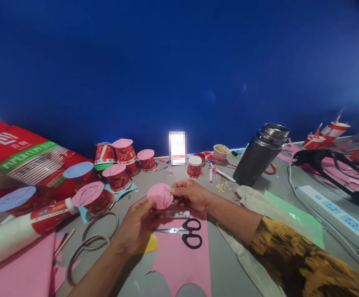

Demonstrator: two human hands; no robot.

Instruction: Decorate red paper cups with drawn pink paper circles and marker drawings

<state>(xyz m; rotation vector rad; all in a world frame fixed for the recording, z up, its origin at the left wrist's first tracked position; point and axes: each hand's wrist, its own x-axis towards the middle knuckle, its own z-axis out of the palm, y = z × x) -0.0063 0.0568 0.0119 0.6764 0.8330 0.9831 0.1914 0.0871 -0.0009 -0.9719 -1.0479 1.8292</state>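
A pink paper circle (pixel 158 195) with a drawn outline on its right part is held up between both hands over the table. My left hand (pixel 133 227) pinches its lower left edge. At its right edge, my right hand (pixel 192 194) grips it between thumb and fingers. Just below lie a white glue stick (pixel 179 214) and black-handled scissors (pixel 184 232), both on or over a cut pink paper sheet (pixel 185 264). A yellow paper piece (pixel 148 244) sits partly behind my left wrist.
Red paper cups topped with pink discs (pixel 123 150) crowd the left, beside a paper cup bag (pixel 27 152). A white-topped cup (pixel 194 167), markers (pixel 211 173) and a dark flask (pixel 261 154) stand ahead. A power strip (pixel 334 210) lies right; tape rings (pixel 100 231) lie left.
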